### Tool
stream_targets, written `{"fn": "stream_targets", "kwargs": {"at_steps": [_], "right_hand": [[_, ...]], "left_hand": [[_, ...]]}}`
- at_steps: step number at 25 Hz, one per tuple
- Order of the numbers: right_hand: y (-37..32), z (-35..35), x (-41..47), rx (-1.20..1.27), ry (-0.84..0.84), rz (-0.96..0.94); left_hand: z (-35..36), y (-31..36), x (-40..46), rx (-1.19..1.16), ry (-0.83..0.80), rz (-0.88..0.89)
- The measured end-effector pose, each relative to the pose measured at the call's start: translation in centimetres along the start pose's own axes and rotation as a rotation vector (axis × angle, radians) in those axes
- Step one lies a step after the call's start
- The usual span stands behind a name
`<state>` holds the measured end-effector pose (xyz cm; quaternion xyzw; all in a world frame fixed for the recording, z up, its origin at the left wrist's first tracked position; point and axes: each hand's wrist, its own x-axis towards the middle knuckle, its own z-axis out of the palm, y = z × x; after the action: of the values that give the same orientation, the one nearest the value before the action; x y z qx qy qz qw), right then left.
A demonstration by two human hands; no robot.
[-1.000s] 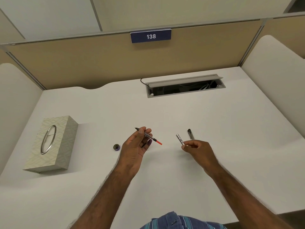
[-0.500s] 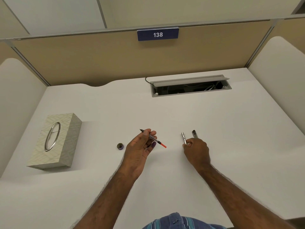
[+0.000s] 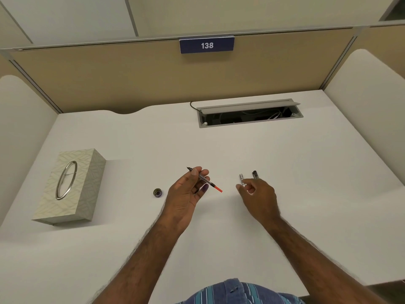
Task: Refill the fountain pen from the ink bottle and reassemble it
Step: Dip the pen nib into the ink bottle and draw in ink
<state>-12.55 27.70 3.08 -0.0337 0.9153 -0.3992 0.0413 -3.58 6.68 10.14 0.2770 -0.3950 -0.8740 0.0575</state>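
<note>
So the left hand point(image 3: 188, 189) is pinching the inner part of the fountain pen point(image 3: 202, 178), the nib section with its converter, between thumb and fingertips. The nib points up and away to the left, and the orange-red end sticks out to the right past the fingers. Holding it lifted off the desk point(image 3: 285, 172) like that makes sense to me: a freshly inked nib laid on a white surface would probably leave a mark, and the open end is aimed toward the other hand, ready to take a sleeve.

The right hand point(image 3: 257, 195) is down at the desk with its fingers curled around the near end of the silver barrel point(image 3: 241, 178), thumb and index closing on it. I can't say for sure whether the barrel is off the surface or just being gripped in place. Just beside it, to the right, lies the dark cap point(image 3: 254, 174), untouched, which fits: barrel goes on first, cap last.

The small ink bottle point(image 3: 157, 192) sits left of the left hand, apart from everything, looking closed as far as I can tell at this size. A patterned tissue box point(image 3: 72, 185) is further left, handy for wiping drips.

My guess is the filling part is done and this is the start of reassembly.
</note>
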Motion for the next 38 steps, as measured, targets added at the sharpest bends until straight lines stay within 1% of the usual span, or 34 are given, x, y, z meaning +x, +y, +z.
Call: {"fn": "stream_targets", "kwargs": {"at_steps": [1, 2, 4, 6, 9, 16, 19, 26, 30, 35, 38], "right_hand": [[-0.9, -0.8, -0.7, 0.094, -0.030, -0.019], [-2.0, -1.6, -1.5, 0.205, -0.096, -0.006], [-4.1, -3.0, -3.0, 0.424, -0.288, 0.070], [-5.7, -4.1, -4.3, 0.567, -0.428, 0.117], [-6.8, -4.8, -5.5, 0.706, -0.501, 0.144], [-7.4, -4.6, -6.2, 0.744, -0.467, 0.190], [-7.5, -4.6, -6.3, 0.764, -0.458, 0.188], [-7.0, -4.3, -6.2, 0.784, -0.365, 0.168], [-6.7, -4.4, -6.2, 0.808, -0.357, 0.177], [-6.6, -5.1, -5.7, 0.827, -0.323, 0.189], [-6.8, -5.6, -5.1, 0.728, -0.293, 0.131]], "left_hand": [[0.1, 0.0, -0.1, 0.001, -0.006, 0.004], [0.1, 0.0, -0.2, 0.001, -0.010, 0.009], [0.3, 0.0, -0.3, 0.005, -0.017, 0.016], [0.5, 0.0, -0.5, 0.011, -0.026, 0.019], [0.9, 0.1, -1.0, 0.014, -0.045, 0.021], [1.2, -0.1, -1.8, -0.008, -0.083, 0.031], [1.1, -0.1, -2.0, -0.008, -0.077, 0.033], [1.5, -0.2, -2.4, -0.013, -0.079, 0.040], [1.5, -0.4, -2.5, -0.004, -0.079, 0.044], [0.5, -0.2, -3.1, 0.126, -0.091, 0.055], [-1.6, 0.3, -3.3, 0.266, 0.006, 0.139]]}}
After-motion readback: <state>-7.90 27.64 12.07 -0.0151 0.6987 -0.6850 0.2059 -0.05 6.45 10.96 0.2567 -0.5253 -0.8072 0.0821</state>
